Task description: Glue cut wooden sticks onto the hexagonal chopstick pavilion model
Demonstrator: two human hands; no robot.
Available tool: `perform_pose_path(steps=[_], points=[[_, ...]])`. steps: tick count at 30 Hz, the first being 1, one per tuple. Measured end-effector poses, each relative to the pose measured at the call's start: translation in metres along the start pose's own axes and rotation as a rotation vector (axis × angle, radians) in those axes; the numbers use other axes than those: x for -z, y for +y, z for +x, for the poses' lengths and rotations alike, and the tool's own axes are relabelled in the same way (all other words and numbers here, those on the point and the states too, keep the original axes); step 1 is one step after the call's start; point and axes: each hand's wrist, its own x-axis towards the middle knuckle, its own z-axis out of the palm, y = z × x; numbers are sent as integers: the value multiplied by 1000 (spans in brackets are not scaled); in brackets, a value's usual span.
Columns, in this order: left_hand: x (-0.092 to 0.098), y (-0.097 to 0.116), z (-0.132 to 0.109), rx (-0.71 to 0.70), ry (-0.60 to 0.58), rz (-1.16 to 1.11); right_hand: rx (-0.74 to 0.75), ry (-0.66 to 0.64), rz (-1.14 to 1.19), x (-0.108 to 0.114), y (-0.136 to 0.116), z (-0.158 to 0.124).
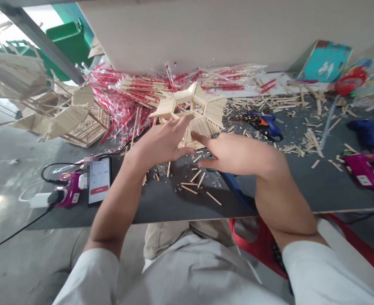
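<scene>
A star-shaped piece built from thin wooden sticks (214, 111) rests near the middle of the table. My left hand (159, 142) is at its near left side, index finger stretched over the piece and thumb apart. From the right comes my right hand (233, 152), index finger pointing to the near edge of the star and thumb spread below. Both hands look open, with nothing visible in them. Whether the fingertips touch the sticks I cannot tell. Short loose sticks (201, 180) lie on the table just below the hands.
Bundles of red-tipped sticks in plastic (110, 91) lie behind. A larger stick structure (62, 118) stands left. A phone (99, 180) and a purple power adapter (70, 189) sit front left. Blue glue guns (271, 125) and another purple adapter (364, 169) are on the right, among stick scraps.
</scene>
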Motion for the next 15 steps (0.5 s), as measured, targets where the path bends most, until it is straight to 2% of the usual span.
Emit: perform_pose_path(steps=[4, 9, 15], points=[[-2, 6, 0, 35, 25, 23, 26, -17, 12, 6, 4, -5], [-5, 7, 1, 56, 76, 40, -56, 80, -7, 1, 6, 2], [-9, 14, 4, 86, 112, 46, -67, 24, -12, -5, 7, 8]])
